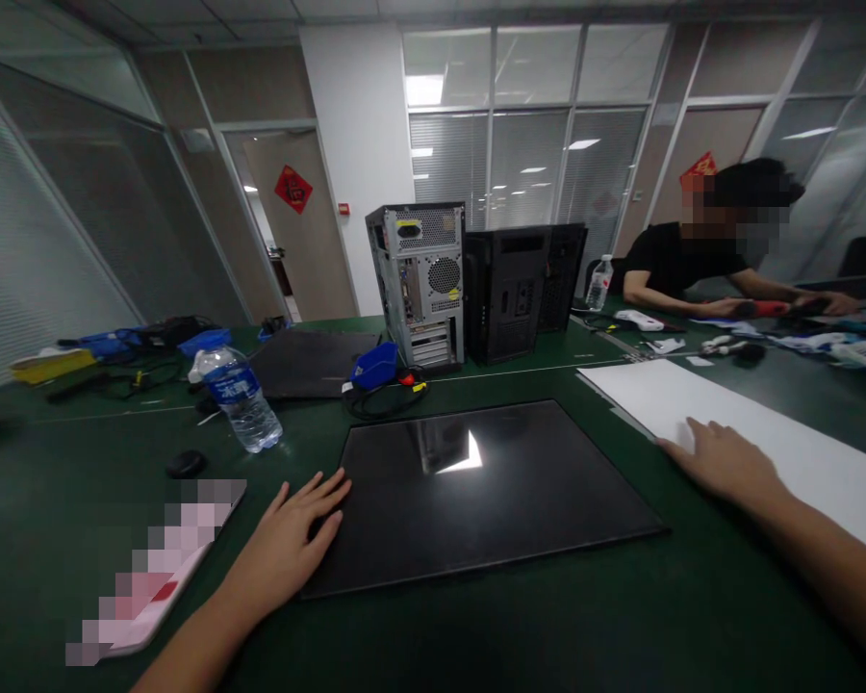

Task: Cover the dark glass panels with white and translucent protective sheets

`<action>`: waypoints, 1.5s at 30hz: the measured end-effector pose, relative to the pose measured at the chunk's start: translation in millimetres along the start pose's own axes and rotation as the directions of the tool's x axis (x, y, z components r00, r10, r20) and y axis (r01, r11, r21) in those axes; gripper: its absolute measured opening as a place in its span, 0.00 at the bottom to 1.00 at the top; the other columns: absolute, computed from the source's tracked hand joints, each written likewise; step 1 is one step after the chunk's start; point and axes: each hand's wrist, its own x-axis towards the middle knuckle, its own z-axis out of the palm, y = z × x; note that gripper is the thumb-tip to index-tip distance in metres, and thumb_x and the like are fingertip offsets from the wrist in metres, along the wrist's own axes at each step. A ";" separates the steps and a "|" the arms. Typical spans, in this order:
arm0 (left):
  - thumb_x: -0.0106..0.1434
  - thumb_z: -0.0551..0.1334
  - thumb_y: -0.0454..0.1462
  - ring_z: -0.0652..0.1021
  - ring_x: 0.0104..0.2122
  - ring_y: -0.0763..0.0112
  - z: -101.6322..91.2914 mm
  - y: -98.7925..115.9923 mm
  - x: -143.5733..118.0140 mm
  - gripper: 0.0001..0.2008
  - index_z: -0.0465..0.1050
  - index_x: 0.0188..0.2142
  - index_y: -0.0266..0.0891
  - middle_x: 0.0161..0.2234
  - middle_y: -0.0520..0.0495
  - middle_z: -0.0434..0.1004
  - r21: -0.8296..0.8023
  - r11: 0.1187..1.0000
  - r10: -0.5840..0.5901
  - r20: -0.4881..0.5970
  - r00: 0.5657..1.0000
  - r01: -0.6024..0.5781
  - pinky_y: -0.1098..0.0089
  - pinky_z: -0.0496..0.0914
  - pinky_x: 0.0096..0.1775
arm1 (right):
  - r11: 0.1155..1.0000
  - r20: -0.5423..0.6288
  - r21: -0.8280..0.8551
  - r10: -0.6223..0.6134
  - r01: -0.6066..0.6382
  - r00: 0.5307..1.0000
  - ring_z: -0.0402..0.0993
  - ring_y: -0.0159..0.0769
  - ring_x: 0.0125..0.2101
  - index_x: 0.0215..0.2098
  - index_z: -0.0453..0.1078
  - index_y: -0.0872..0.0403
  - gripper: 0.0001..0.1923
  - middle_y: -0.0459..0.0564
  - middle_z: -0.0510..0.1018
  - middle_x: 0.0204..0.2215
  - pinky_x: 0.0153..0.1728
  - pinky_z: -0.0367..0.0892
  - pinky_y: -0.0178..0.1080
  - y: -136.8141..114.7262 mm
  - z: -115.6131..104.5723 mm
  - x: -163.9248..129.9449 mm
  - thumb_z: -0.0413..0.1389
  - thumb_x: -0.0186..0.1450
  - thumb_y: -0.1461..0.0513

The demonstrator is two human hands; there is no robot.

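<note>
A dark, glossy screen panel (491,510) lies flat on the green table in front of me, with a ceiling light mirrored in it. At its left edge rests my left hand (292,539), fingers stretched out and touching or nearly touching the border. My right hand (736,462) lies on a large white sheet (829,472) to the right of the panel, its fingers spread and palm down. Neither hand grips anything. Whether the sheet is paper or a thin stiff board I cannot tell.
A phone-like pink object (165,587) and a round black piece (186,464) lie left of my left hand. Behind them stands a water bottle (249,409). Computer cases (425,289) rise beyond a blue connector (373,366). A co-worker (671,260) sits at the far right.
</note>
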 end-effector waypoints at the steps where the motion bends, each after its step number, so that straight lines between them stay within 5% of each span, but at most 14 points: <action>1: 0.74 0.49 0.48 0.59 0.70 0.53 1.0 -3.2 0.0 0.25 0.63 0.67 0.50 0.70 0.50 0.59 -0.013 1.000 -0.004 -0.011 1.000 0.004 0.36 0.49 0.67 | 1.000 0.061 0.001 -0.009 0.009 0.998 0.70 0.62 0.55 0.61 0.68 0.67 0.38 0.75 0.71 0.56 0.51 0.66 0.54 2.1 0.5 -1.9 0.42 0.72 0.44; 4: 0.74 0.49 0.47 0.61 0.69 0.53 3.2 -9.5 0.3 0.25 0.65 0.67 0.49 0.69 0.48 0.61 -0.046 0.999 0.023 -0.048 0.999 -0.026 0.37 0.52 0.66 | 0.998 0.166 -0.014 -0.059 0.062 0.984 0.77 0.54 0.44 0.50 0.74 0.60 0.29 0.70 0.78 0.47 0.41 0.68 0.49 -3.7 -10.7 -10.2 0.38 0.74 0.50; 7: 0.74 0.49 0.47 0.62 0.69 0.54 4.1 -9.5 0.9 0.26 0.65 0.67 0.45 0.69 0.45 0.61 -0.062 0.995 0.073 -0.070 0.995 -0.077 0.39 0.53 0.67 | 0.996 0.150 -0.075 -0.038 0.049 0.988 0.78 0.54 0.37 0.44 0.74 0.57 0.23 0.67 0.79 0.40 0.33 0.65 0.47 -18.2 -30.7 -20.3 0.39 0.74 0.57; 11: 0.74 0.51 0.48 0.63 0.68 0.54 7.3 -4.0 -0.2 0.27 0.65 0.67 0.41 0.70 0.42 0.61 -0.072 0.993 0.081 -0.104 0.991 -0.088 0.44 0.55 0.67 | 0.981 0.027 -0.160 -0.108 0.111 0.994 0.78 0.54 0.34 0.48 0.72 0.58 0.21 0.65 0.79 0.36 0.30 0.64 0.46 -44.8 -52.7 -38.9 0.40 0.74 0.59; 14: 0.73 0.52 0.48 0.64 0.68 0.54 9.8 2.5 -2.1 0.26 0.67 0.66 0.41 0.69 0.42 0.63 -0.075 0.994 0.070 -0.139 0.988 -0.081 0.46 0.56 0.67 | 0.953 -0.133 -0.192 -0.264 0.237 0.955 0.79 0.51 0.31 0.55 0.70 0.57 0.21 0.62 0.82 0.38 0.28 0.67 0.45 -73.0 -56.8 -57.7 0.41 0.75 0.57; 16: 0.73 0.52 0.47 0.64 0.68 0.53 9.4 8.1 -3.2 0.26 0.68 0.65 0.40 0.69 0.42 0.64 -0.083 0.994 0.063 -0.143 0.988 -0.075 0.46 0.57 0.67 | 0.890 -0.220 -0.147 -0.455 0.432 0.863 0.81 0.48 0.35 0.56 0.71 0.55 0.19 0.60 0.83 0.42 0.33 0.72 0.44 -93.5 -53.1 -71.0 0.44 0.74 0.58; 20: 0.73 0.51 0.48 0.63 0.68 0.53 3.1 17.6 -4.8 0.27 0.66 0.66 0.41 0.69 0.43 0.62 -0.160 0.986 0.025 -0.132 0.991 -0.046 0.47 0.59 0.66 | 0.542 -0.321 -0.049 -0.804 0.839 0.501 0.81 0.43 0.45 0.58 0.72 0.55 0.19 0.57 0.81 0.50 0.46 0.76 0.44 -127.7 -41.6 -96.2 0.46 0.73 0.63; 22: 0.74 0.49 0.49 0.64 0.68 0.56 -0.3 18.6 -5.3 0.27 0.65 0.67 0.42 0.69 0.45 0.62 -0.237 0.971 0.004 -0.140 0.990 -0.037 0.49 0.59 0.67 | 0.406 -0.309 -0.022 -0.872 0.913 0.380 0.81 0.42 0.44 0.57 0.72 0.55 0.19 0.56 0.82 0.49 0.45 0.77 0.44 -138.6 -38.2 -106.5 0.46 0.74 0.63; 25: 0.75 0.45 0.50 0.65 0.68 0.59 -2.9 15.6 -5.7 0.29 0.64 0.67 0.41 0.69 0.45 0.64 -0.354 0.935 -0.041 -0.179 0.983 -0.026 0.51 0.58 0.67 | 0.295 -0.300 -0.014 -0.913 0.955 0.277 0.81 0.41 0.44 0.55 0.74 0.54 0.18 0.55 0.82 0.48 0.44 0.77 0.43 -146.8 -36.5 -116.9 0.46 0.74 0.64; 28: 0.75 0.45 0.52 0.65 0.68 0.59 -3.4 12.5 -6.3 0.31 0.62 0.68 0.39 0.69 0.44 0.64 -0.394 0.919 -0.072 -0.177 0.982 -0.004 0.51 0.57 0.68 | 0.242 -0.309 -0.009 -0.924 0.970 0.228 0.80 0.41 0.48 0.56 0.74 0.54 0.19 0.53 0.81 0.52 0.46 0.77 0.44 -149.8 -37.4 -121.9 0.46 0.74 0.65; 39: 0.72 0.53 0.50 0.58 0.70 0.49 -4.7 16.2 -7.9 0.28 0.64 0.67 0.46 0.71 0.45 0.56 -0.184 0.980 0.068 -0.044 0.997 -0.075 0.41 0.56 0.66 | 0.168 -0.154 0.260 -0.965 0.951 0.213 0.66 0.38 0.63 0.67 0.64 0.47 0.23 0.47 0.71 0.63 0.62 0.67 0.46 -162.1 -50.4 -132.2 0.49 0.75 0.60; 41: 0.73 0.51 0.48 0.58 0.70 0.51 -2.7 12.4 -7.2 0.27 0.64 0.68 0.44 0.71 0.45 0.56 -0.171 0.981 0.082 -0.052 0.995 -0.090 0.42 0.54 0.66 | 0.230 -0.168 0.264 -0.945 0.937 0.279 0.65 0.38 0.63 0.69 0.62 0.47 0.25 0.49 0.70 0.64 0.63 0.65 0.47 -157.5 -48.7 -124.3 0.50 0.74 0.58; 45: 0.72 0.50 0.41 0.61 0.69 0.53 2.8 3.7 -4.3 0.26 0.65 0.67 0.43 0.70 0.45 0.59 -0.157 0.983 0.086 -0.094 0.992 -0.100 0.43 0.54 0.66 | 0.597 -0.239 0.119 -0.758 0.794 0.606 0.67 0.46 0.62 0.69 0.61 0.54 0.27 0.58 0.70 0.63 0.63 0.63 0.55 -125.9 -34.8 -84.3 0.47 0.74 0.55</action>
